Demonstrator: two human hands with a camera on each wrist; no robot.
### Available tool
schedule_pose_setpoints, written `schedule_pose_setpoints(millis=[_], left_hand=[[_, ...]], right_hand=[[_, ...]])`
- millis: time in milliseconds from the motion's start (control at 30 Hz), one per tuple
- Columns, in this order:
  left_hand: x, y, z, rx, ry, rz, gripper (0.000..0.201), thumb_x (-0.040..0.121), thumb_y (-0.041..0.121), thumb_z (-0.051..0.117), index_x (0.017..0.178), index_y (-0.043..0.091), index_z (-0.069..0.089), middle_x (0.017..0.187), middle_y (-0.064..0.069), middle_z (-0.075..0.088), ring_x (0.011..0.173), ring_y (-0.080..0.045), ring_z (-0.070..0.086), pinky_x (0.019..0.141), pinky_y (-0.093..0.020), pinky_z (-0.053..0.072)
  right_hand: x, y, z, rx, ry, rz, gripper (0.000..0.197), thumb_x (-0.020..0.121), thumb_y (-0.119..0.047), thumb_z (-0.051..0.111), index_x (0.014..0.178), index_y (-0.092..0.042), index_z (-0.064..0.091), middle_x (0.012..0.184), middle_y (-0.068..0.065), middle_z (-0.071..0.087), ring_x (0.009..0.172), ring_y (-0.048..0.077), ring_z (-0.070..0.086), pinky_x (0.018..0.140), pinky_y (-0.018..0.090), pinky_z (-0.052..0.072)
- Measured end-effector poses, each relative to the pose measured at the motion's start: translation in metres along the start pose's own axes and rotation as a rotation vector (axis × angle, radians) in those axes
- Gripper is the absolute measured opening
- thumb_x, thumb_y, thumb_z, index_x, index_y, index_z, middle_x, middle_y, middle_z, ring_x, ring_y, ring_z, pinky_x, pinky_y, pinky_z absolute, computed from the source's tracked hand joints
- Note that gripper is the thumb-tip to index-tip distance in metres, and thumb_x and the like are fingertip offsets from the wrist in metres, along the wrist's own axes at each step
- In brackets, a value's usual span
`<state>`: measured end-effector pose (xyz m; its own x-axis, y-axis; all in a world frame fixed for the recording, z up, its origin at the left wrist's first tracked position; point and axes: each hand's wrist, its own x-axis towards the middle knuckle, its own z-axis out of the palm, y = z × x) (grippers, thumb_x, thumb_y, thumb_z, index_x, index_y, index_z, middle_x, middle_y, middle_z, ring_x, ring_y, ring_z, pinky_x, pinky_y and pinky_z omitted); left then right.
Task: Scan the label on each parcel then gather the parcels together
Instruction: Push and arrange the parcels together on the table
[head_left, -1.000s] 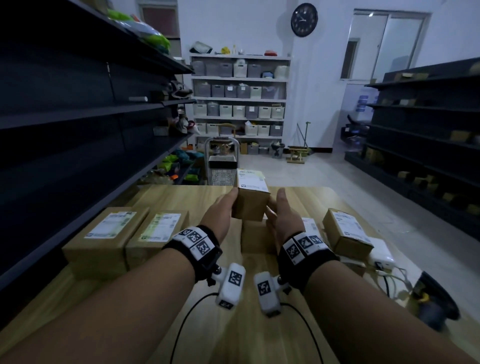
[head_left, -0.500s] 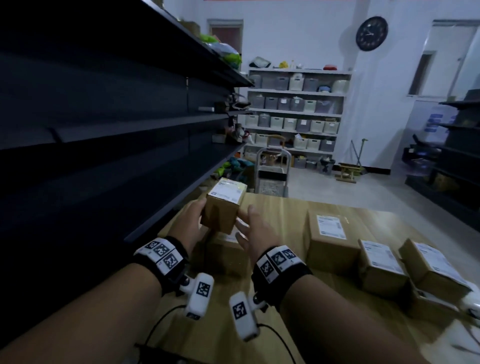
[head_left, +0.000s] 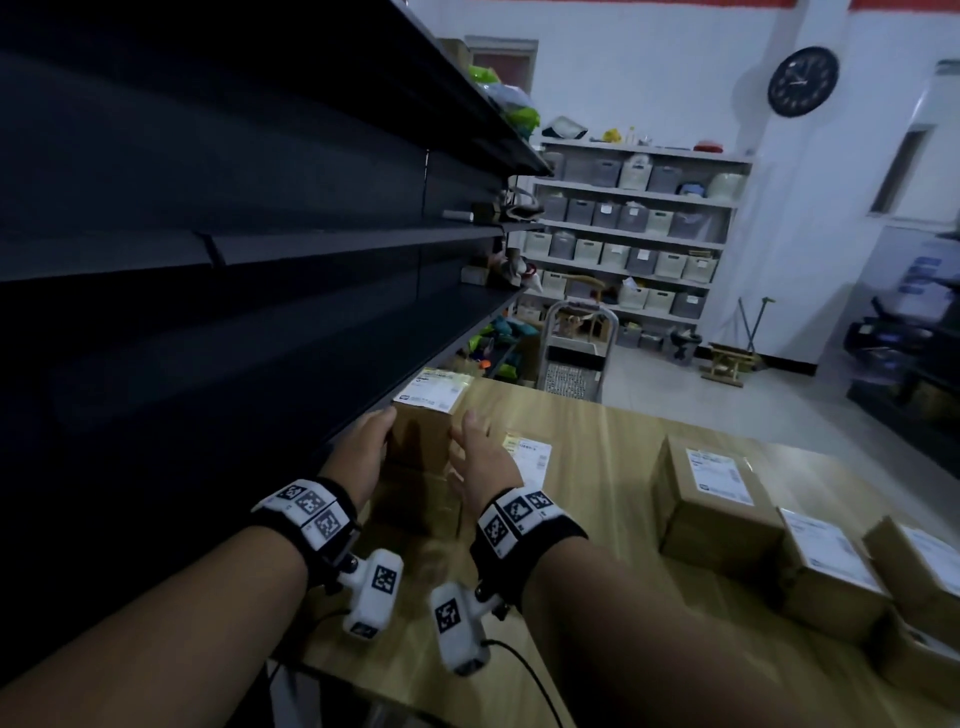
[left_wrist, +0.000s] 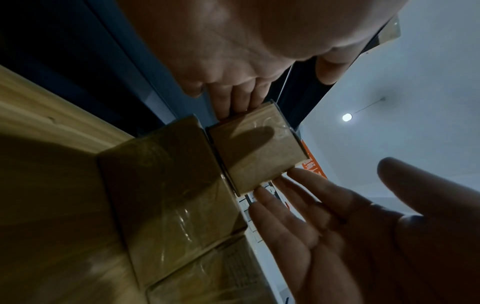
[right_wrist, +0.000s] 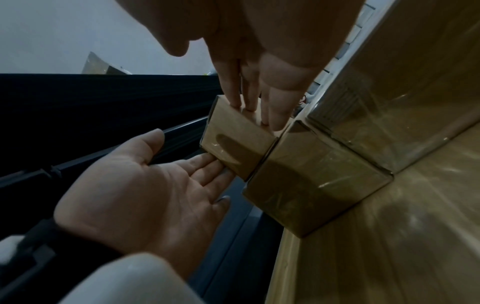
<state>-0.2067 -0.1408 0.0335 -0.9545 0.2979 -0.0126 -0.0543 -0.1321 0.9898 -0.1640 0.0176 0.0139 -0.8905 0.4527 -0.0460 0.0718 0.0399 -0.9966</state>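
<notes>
A small brown parcel (head_left: 423, 423) with a white label on top is held between my two hands at the table's left edge. My left hand (head_left: 370, 442) presses its left side with straight fingers (right_wrist: 207, 166). My right hand (head_left: 475, 448) presses the right side the same way, fingers (left_wrist: 293, 185) flat. The parcel's base meets the top of a larger brown parcel (head_left: 410, 501), also seen under it in the wrist views (left_wrist: 166, 185) (right_wrist: 314, 183). Another labelled parcel (head_left: 529, 453) lies just right of that stack.
Dark metal shelving (head_left: 260, 249) runs close along the left of the wooden table (head_left: 597, 467). Three labelled parcels (head_left: 711, 499) (head_left: 826, 571) (head_left: 930, 566) sit in a row at the right. A trolley (head_left: 576, 358) stands beyond the table's far edge.
Both hands have carried the small parcel from the table's middle to its left edge and lowered it onto the larger parcel. The head view has swung left with them.
</notes>
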Motion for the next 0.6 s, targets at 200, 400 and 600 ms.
schedule_pose_setpoints(millis=[200,400,600], left_hand=[[-0.013,0.006,0.005,0.136,0.072,0.123,0.056,0.110,0.057,0.050,0.158,0.028,0.056,0.148,0.009,0.058,0.141,-0.019,0.054,0.112,-0.034,0.036],[-0.037,0.014,0.032,-0.007,0.190,0.302,0.031,0.109,0.046,0.059,0.128,0.026,0.073,0.119,0.010,0.078,0.116,-0.012,0.072,0.101,-0.037,0.056],[-0.047,0.008,0.082,-0.056,0.074,0.270,0.035,0.107,0.047,0.063,0.108,0.017,0.079,0.107,-0.003,0.084,0.108,-0.025,0.078,0.103,-0.048,0.060]], right_hand=[[-0.009,-0.008,-0.007,0.054,0.023,0.008,0.133,0.050,-0.106,0.048,0.143,-0.012,0.061,0.150,0.017,0.061,0.139,0.038,0.058,0.116,0.057,0.046],[-0.049,-0.039,-0.047,0.218,0.072,0.027,0.066,0.107,-0.060,0.046,0.147,-0.010,0.060,0.146,0.000,0.065,0.133,0.022,0.062,0.118,0.046,0.047],[-0.051,-0.033,-0.113,0.257,0.145,0.013,0.062,0.110,-0.059,0.036,0.131,-0.010,0.067,0.132,0.007,0.072,0.123,0.025,0.067,0.113,0.051,0.051]])
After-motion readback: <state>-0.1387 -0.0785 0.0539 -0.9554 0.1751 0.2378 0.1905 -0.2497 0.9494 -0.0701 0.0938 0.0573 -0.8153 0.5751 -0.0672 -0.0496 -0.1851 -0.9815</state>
